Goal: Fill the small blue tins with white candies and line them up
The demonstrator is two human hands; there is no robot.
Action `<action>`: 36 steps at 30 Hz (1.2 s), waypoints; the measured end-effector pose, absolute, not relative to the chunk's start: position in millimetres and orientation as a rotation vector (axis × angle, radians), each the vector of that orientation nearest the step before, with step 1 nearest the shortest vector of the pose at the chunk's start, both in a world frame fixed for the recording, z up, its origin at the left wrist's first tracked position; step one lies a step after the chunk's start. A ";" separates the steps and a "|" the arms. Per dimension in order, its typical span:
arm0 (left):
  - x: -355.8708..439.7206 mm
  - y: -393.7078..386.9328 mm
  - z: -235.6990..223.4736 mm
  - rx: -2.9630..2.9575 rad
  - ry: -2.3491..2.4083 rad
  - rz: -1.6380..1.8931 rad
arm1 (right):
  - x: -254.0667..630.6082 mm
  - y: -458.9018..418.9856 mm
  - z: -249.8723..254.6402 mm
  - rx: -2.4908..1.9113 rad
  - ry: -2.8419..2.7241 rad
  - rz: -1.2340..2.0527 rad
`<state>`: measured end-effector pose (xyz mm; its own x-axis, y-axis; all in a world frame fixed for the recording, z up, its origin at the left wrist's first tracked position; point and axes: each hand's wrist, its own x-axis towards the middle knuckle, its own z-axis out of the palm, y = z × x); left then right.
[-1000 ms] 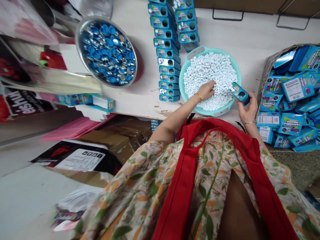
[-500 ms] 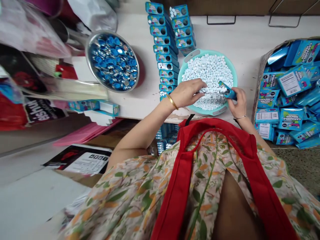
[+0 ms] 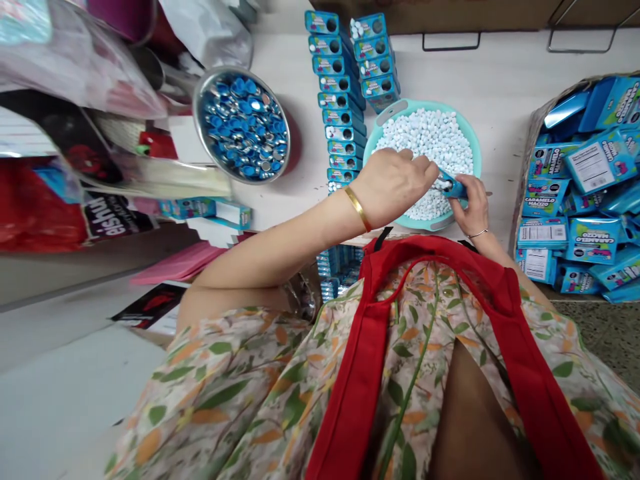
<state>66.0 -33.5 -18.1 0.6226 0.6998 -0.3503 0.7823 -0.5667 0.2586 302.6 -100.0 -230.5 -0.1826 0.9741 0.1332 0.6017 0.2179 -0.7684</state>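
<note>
A turquoise basin (image 3: 477, 143) on the white table holds a heap of small white candies (image 3: 433, 133). Over its near right side, my right hand (image 3: 473, 205) grips a small blue candy box (image 3: 453, 187), held tilted. My left hand (image 3: 397, 181), with a gold bangle at the wrist, reaches across the basin to the box's end. Its fingers are curled together there, and what they hold is hidden. Beyond the left hand, two rows of blue boxes (image 3: 340, 117) stand on the table with round holes on top; white candies show in some holes.
At the left stands a steel bowl (image 3: 196, 127) of blue and silver caps (image 3: 245, 127). A carton (image 3: 525, 143) full of blue printed candy boxes (image 3: 593, 237) is at the right. Plastic bags (image 3: 210, 33) crowd the left side. Wire handles (image 3: 451, 48) stick out at the back.
My left hand has moved right, from the candies in the basin to the end of the box. My right hand still holds the box. The whole view has shifted slightly.
</note>
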 end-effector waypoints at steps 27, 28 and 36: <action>-46.8 46.7 -141.2 2.228 1.591 0.203 | 340.1 -12.6 -277.9 -2.005 -1.473 1.021; -55.5 52.7 -147.7 2.220 1.616 0.195 | 343.4 -16.2 -276.8 -2.032 -1.446 1.042; -76.9 68.3 -214.9 1.958 1.780 0.156 | 375.8 -88.2 -252.0 -2.250 -1.158 0.918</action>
